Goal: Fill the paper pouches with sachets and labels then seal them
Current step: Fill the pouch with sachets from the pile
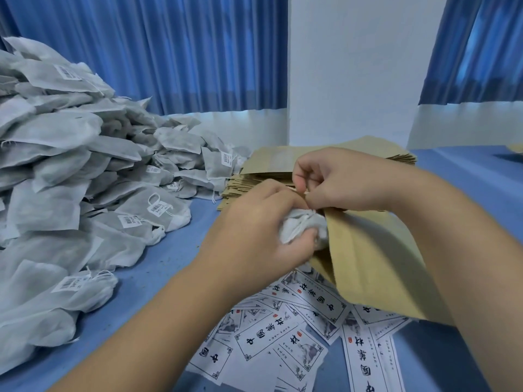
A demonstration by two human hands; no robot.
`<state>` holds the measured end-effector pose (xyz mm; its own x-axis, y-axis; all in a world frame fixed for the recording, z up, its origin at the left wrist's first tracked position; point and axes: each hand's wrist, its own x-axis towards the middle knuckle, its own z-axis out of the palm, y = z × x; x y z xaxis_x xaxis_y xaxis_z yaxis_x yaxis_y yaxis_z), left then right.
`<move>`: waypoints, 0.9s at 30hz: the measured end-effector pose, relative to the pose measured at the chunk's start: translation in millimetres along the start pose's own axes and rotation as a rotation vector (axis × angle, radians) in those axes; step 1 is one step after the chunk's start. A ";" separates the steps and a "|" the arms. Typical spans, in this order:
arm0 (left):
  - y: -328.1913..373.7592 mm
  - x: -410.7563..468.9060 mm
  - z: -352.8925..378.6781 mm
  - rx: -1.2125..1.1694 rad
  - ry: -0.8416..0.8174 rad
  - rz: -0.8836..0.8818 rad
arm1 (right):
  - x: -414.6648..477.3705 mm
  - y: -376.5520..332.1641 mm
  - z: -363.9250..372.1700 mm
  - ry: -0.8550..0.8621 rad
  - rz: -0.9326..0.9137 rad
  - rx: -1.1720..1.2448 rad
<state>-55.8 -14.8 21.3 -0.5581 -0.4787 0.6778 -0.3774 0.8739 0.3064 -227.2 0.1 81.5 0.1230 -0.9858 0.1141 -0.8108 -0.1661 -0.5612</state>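
With left hand (254,224), gripped sachet (301,226) at paper pouch (376,258) mouth, with right hand (339,179), pinched its rim, labels (271,335) strewn beneath

Left hand (254,230) grips a sachet (304,227) at the mouth of a pouch (376,261) pinched by the right hand (336,179).

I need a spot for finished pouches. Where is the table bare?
Bare table runs between the sachet pile and the labels; more lies far right, past the pouch stack. Left side and near centre are crowded.
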 end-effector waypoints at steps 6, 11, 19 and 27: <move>4.5 -1.4 8.4 -0.017 -0.150 0.083 | -3.2 -7.9 1.1 -0.005 -0.051 0.051; 2.0 -1.1 3.5 -0.163 -0.245 0.130 | -7.5 -6.7 -5.4 0.029 -0.054 0.071; -12.6 -2.5 -16.8 0.078 -0.108 0.016 | -7.8 -5.2 -7.5 0.066 -0.059 0.062; 2.4 -3.1 3.0 -0.215 -0.234 0.041 | -4.2 -11.0 2.7 0.037 -0.080 0.046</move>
<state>-57.2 -11.5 17.9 -0.7335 -0.4278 0.5282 -0.2007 0.8787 0.4330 -217.3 6.0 85.0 0.1647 -0.9679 0.1898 -0.7718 -0.2463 -0.5862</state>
